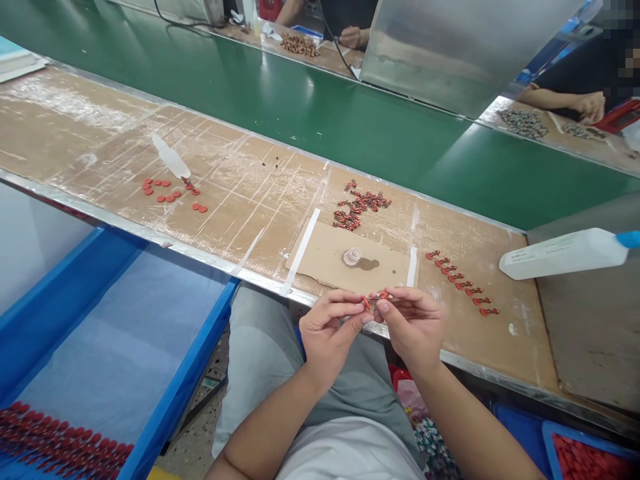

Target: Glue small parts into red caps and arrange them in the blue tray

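My left hand and my right hand meet above the table edge, pinching a small red component between their fingertips. Just beyond them lies a cardboard sheet holding a small clear cup beside a dark stain. A slanted row of red parts lies to the right of my right hand. Farther back is a loose heap of similar parts. Red discs are scattered at the left, near a translucent squeeze bottle. A white plastic bottle with a blue tip lies at the right.
A blue bin lined with pale plastic, with red parts in its near corner, stands left of my lap. A red-filled blue tray sits low at the right. Beyond the taped workbench runs a green belt, with co-workers' hands across it.
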{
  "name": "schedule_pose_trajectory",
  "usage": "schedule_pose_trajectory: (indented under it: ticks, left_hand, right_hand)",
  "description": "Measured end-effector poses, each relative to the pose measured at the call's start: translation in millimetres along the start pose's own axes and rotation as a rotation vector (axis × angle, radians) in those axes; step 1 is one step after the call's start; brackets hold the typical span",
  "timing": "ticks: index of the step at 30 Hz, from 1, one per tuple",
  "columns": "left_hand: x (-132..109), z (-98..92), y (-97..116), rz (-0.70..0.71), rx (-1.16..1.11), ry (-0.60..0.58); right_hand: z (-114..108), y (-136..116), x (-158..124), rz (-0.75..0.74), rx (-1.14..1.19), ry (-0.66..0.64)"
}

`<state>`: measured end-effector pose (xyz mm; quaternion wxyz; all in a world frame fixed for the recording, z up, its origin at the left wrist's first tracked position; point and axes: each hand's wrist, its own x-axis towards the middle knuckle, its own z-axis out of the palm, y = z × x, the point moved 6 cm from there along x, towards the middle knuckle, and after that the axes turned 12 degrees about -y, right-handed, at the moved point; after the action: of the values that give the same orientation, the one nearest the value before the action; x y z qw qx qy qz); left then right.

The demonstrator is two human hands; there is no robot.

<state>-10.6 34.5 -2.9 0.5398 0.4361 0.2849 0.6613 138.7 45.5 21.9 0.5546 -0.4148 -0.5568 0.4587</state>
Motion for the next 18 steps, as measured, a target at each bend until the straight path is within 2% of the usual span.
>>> schedule_pose_trajectory:
  ticks: [4, 7, 10, 13, 15, 18]
  left_hand:
    - [-0.9, 1.7, -2.9, -0.023, -0.002, -0.033]
    - [-1.3, 1.7, -7.7, -0.064, -0.022, -0.043]
    - [-1.1, 1.6, -9.6, -0.086, -0.053, -0.053]
    - [-0.5, 5.6, -2.6, -0.1, -0.073, -0.102]
    - [1.0, 11.7, 11.4, -0.083, -0.088, -0.163]
    - [7.6, 22.8, 46.9, -0.023, -0.122, -0.24]
  right_hand:
    - [-8.3, 0.6, -0.6, 0.06, 0.076, 0.006]
    - [-30.6, -4.7, -7.6, 0.06, 0.009, 0.085]
    - [-71.7, -9.8, -25.8, 0.054, -0.176, 0.243]
    - [-126.2, -13.0, -55.1, 0.066, -0.466, 0.459]
    - [-162.0, -13.7, -75.6, 0.063, -0.659, 0.565]
    - [-207.8, -8.9, -99.2, 0.084, -0.891, 0.617]
